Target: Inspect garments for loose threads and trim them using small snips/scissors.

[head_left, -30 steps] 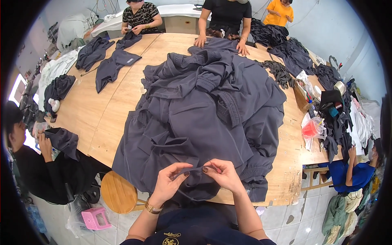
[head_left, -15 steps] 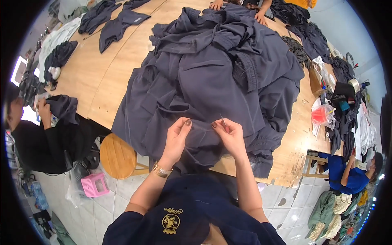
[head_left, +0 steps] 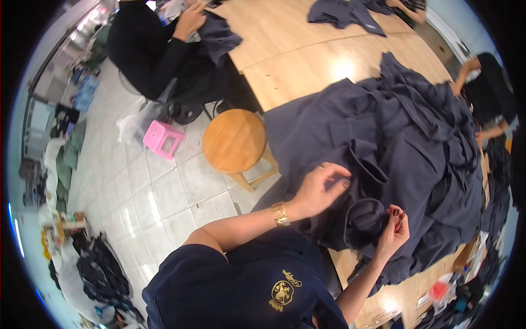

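1. Two hands work one dark navy garment [head_left: 378,164] at the near edge of the bench [head_left: 307,66]. Left hand [head_left: 320,186] is closed, pinching a fold of the cloth. Right hand [head_left: 393,230] is closed around a small red-handled tool, likely thread snips [head_left: 401,216], tip at the fabric.
2. Progress, as a judgement: trimming is under way on this piece. Garment pile [head_left: 433,126] heaped behind it towards the far right looks still to be handled; finished pieces cannot be told apart.
3. Garment hangs over the near bench edge, close to the person's lap.
4. Room: bare wood lies open at the far left of the bench. Round wooden stool [head_left: 234,140] stands just beside the near left edge; pink plastic stool [head_left: 163,138] further out on the tiled floor [head_left: 142,192].
5. Other people sit at the far edges, well apart.
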The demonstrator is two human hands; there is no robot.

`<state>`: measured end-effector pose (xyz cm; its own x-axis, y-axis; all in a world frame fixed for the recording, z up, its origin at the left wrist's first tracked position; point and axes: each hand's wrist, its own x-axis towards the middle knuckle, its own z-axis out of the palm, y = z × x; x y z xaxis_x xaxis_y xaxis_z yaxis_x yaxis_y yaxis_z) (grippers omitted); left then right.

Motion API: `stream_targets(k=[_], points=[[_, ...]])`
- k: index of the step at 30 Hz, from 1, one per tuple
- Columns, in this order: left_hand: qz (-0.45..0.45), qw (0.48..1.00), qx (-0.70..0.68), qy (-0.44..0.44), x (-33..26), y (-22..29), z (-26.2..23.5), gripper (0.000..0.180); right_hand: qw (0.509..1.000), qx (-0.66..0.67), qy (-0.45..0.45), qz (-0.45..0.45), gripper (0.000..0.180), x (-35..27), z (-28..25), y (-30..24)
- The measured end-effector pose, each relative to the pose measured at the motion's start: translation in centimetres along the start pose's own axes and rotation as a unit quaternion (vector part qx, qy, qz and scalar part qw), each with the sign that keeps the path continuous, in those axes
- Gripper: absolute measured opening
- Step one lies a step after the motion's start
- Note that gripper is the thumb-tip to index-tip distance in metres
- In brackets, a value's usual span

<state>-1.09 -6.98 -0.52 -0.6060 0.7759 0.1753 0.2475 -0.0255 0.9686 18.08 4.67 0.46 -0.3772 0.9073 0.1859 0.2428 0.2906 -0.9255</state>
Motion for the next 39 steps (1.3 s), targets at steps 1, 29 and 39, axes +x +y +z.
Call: stream_targets(k=[1,29,39], points=[[-0.017,0.998,0.005,0.068,-0.7,-1.5,-1.7,0.02,1.0,0.005,-0.018,-0.007,0.015,0.1,0.5,0.2],[0.336,0.88,0.24,-0.237,-0.3,-9.3,10.1,0.039,0.952,-0.017,0.306,-0.017,0.018,-6.0,-0.3,5.9],[0.394,0.841,0.25,-0.273,1.2,-8.0,10.1,0.04,0.938,-0.097,0.321,-0.09,0.02,-6.8,0.7,7.8]])
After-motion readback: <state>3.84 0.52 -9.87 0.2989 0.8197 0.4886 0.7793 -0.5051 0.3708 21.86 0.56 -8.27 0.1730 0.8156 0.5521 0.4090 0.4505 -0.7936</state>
